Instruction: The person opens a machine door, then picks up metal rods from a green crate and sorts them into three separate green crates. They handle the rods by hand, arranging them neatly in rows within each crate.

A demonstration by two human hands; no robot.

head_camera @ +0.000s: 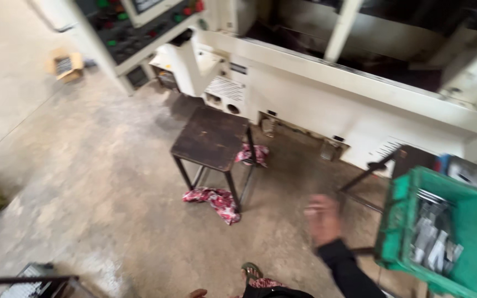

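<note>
the green slotted plastic crate (459, 243), loaded with grey metal pieces (432, 243), sat at the lower right on a dark metal frame. it looked heavy with that load and stiff-walled, best taken by its rim. the right hand (322, 219) hung just left of it, blurred, fingers seemingly loose and holding nothing. the left hand was out of view. open concrete floor (95, 182) lay to the left, past a dark square stool (212, 138) with red patterned rags (216, 200) beneath.
</note>
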